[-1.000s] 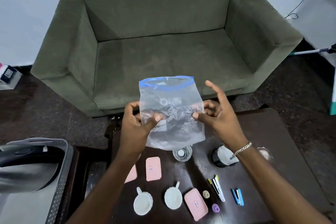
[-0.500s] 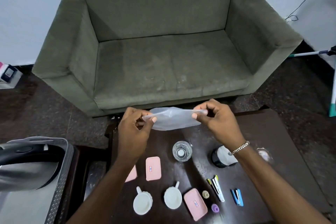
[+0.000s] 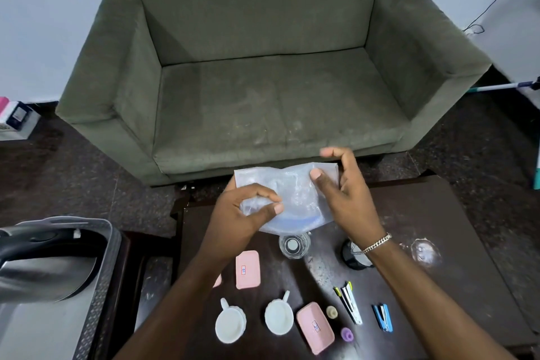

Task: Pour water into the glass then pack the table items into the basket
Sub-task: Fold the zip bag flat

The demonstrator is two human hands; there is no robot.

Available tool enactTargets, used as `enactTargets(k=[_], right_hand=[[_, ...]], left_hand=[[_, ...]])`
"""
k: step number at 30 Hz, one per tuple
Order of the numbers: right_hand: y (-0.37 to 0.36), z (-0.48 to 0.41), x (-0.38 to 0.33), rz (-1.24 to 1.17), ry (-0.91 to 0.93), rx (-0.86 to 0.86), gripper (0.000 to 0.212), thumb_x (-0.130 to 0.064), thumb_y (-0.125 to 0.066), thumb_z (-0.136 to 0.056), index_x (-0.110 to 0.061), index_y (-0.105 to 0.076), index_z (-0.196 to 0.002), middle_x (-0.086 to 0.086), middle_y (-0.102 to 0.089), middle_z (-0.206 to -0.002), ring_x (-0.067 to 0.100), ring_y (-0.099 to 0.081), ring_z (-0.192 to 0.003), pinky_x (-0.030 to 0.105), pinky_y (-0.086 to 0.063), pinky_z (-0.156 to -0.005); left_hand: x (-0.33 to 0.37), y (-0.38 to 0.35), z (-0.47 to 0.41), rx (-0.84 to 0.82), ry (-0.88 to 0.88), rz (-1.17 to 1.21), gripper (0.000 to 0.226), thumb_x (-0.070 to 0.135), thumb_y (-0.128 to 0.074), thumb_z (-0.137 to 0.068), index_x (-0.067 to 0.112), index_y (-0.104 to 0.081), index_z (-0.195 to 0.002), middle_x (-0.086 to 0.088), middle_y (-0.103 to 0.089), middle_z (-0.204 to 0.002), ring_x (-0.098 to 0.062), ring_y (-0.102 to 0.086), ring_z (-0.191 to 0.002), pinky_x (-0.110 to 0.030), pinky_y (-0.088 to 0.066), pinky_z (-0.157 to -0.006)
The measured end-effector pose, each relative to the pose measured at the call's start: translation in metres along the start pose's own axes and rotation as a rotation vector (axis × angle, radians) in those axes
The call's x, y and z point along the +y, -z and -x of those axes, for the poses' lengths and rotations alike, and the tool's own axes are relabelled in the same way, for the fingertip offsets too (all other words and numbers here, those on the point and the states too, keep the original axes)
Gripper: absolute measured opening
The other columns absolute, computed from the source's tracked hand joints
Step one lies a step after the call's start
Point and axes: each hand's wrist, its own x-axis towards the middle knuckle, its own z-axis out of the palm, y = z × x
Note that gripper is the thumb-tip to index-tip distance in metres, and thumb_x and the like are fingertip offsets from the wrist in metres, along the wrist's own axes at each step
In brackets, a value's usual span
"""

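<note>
A clear plastic zip bag with a blue seal strip is held flat above the far end of the dark table. My left hand pinches its near left part. My right hand grips its right side, thumb on top. Just below the bag stands a glass with water in it. A grey basket sits at the left, a dark curved object inside it.
On the table lie pink cases, two white cups, two staplers, a dark jar, small round pieces and a clear lid. A green armchair stands beyond.
The bag went from hanging upright, to being stretched edge-on, to lying flat and partly folded. Both hands have dropped slightly toward the table.
</note>
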Motion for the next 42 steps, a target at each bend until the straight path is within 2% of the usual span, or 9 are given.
enactTargets(k=[2,8,17,21,24,29,34,39,42], right_hand=[[0.004,0.001,-0.001,-0.022,0.067,-0.105,0.052,-0.015,-0.071,-0.096,-0.027,-0.054,-0.144,-0.013,-0.060,-0.143,0.009,-0.052,-0.136,0.028,-0.044,-0.112],[0.019,0.003,0.010,-0.070,-0.133,-0.348,0.031,-0.012,-0.084,-0.081,-0.017,-0.080,-0.111,-0.004,-0.078,-0.115,0.013,-0.070,-0.115,0.029,-0.055,-0.101],[0.019,-0.001,0.004,-0.020,-0.142,-0.330,0.054,-0.004,-0.080,-0.085,-0.028,-0.069,-0.132,-0.012,-0.067,-0.135,0.009,-0.057,-0.133,0.049,-0.039,-0.117],[0.017,-0.004,0.004,0.019,-0.094,-0.341,0.062,-0.007,-0.079,-0.087,-0.035,-0.061,-0.139,-0.021,-0.059,-0.143,0.001,-0.048,-0.139,0.039,-0.042,-0.115],[0.014,-0.004,0.004,0.030,-0.095,-0.373,0.071,-0.011,-0.079,-0.088,-0.044,-0.052,-0.145,-0.025,-0.051,-0.149,0.003,-0.043,-0.143,0.015,-0.052,-0.094],[-0.004,0.000,0.008,-0.019,-0.149,-0.378,0.083,-0.006,-0.081,-0.085,-0.035,-0.044,-0.153,-0.027,-0.047,-0.152,0.001,-0.041,-0.143,0.033,-0.043,-0.112],[-0.036,0.003,0.010,0.065,-0.143,-0.373,0.081,-0.012,-0.085,-0.082,-0.031,-0.048,-0.150,-0.030,-0.049,-0.149,-0.006,-0.033,-0.145,0.033,-0.025,-0.124],[-0.099,0.013,0.005,-0.052,-0.129,-0.429,0.067,0.000,-0.080,-0.084,-0.031,-0.060,-0.140,-0.014,-0.062,-0.140,0.016,-0.064,-0.124,0.042,-0.050,-0.108],[-0.147,0.025,0.005,-0.063,-0.116,-0.448,0.045,-0.001,-0.079,-0.086,-0.026,-0.071,-0.122,-0.008,-0.068,-0.122,0.015,-0.066,-0.077,0.037,-0.056,-0.080]], left_hand=[[0.000,0.001,0.000,0.011,0.032,-0.013,0.027,0.005,-0.086,-0.082,0.026,-0.082,-0.099,0.008,-0.078,-0.108,-0.001,-0.068,-0.107,-0.013,-0.045,-0.095],[-0.003,0.007,0.001,-0.088,0.025,-0.007,0.056,-0.001,-0.083,-0.084,0.028,-0.071,-0.130,0.016,-0.070,-0.134,0.000,-0.058,-0.131,-0.014,-0.040,-0.110],[-0.008,0.010,0.004,-0.124,0.040,-0.015,0.071,0.004,-0.082,-0.087,0.035,-0.057,-0.147,0.027,-0.058,-0.147,0.005,-0.048,-0.140,-0.007,-0.034,-0.110],[-0.008,0.016,0.003,-0.119,0.034,-0.045,0.078,0.017,-0.083,-0.085,0.040,-0.049,-0.152,0.028,-0.052,-0.152,0.007,-0.041,-0.145,-0.007,-0.029,-0.113],[-0.010,0.021,0.005,-0.114,0.038,-0.035,0.083,0.020,-0.083,-0.083,0.043,-0.046,-0.154,0.027,-0.049,-0.154,0.007,-0.038,-0.146,-0.008,-0.028,-0.115],[-0.020,0.044,0.016,-0.120,0.058,-0.015,0.087,0.016,-0.084,-0.086,0.043,-0.041,-0.156,0.025,-0.045,-0.158,0.006,-0.036,-0.148,-0.009,-0.028,-0.115],[-0.033,0.081,0.031,-0.045,0.121,-0.001,0.083,0.023,-0.083,-0.083,0.045,-0.045,-0.153,0.009,-0.054,-0.144,-0.017,-0.046,-0.100,-0.043,-0.049,-0.091],[-0.053,0.142,0.072,0.085,0.145,0.002,0.049,0.023,-0.082,-0.082,0.038,-0.068,-0.127,0.003,-0.067,-0.131,-0.046,-0.066,-0.105,-0.061,-0.055,-0.095],[-0.069,0.186,0.110,0.219,0.233,-0.073,0.034,0.032,-0.081,-0.082,0.029,-0.071,-0.114,0.005,-0.074,-0.095,-0.028,-0.065,-0.073,-0.041,-0.056,-0.074]])
